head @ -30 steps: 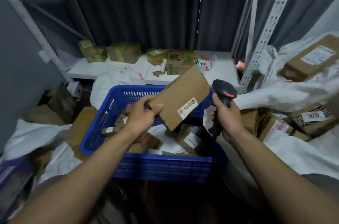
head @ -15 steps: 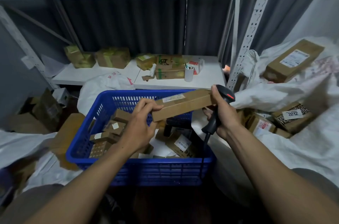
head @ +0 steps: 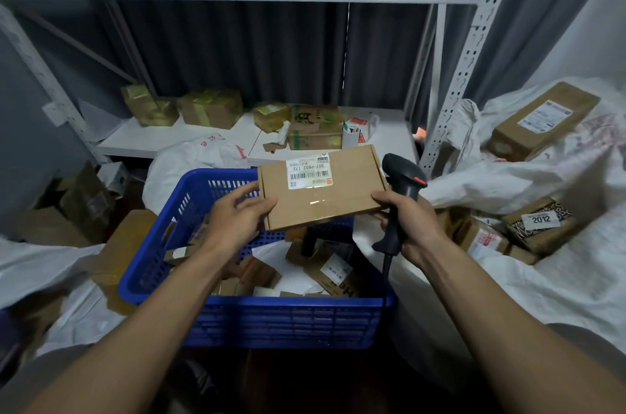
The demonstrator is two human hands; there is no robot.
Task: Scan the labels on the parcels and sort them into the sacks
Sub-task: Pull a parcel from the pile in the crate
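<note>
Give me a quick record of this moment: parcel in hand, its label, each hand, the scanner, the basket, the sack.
Parcel: flat cardboard parcel, held over the blue basket
Label: white label, face up, reads 507-PB02 T72
Scanner: black scanner, upright beside the parcel, cable hanging
Left hand: grips the parcel's near left corner
Right hand: holds the scanner handle, thumb touching the parcel's near right corner
Basket: holds more small parcels
Sack: white sack at right, parcels lying among its folds
</note>
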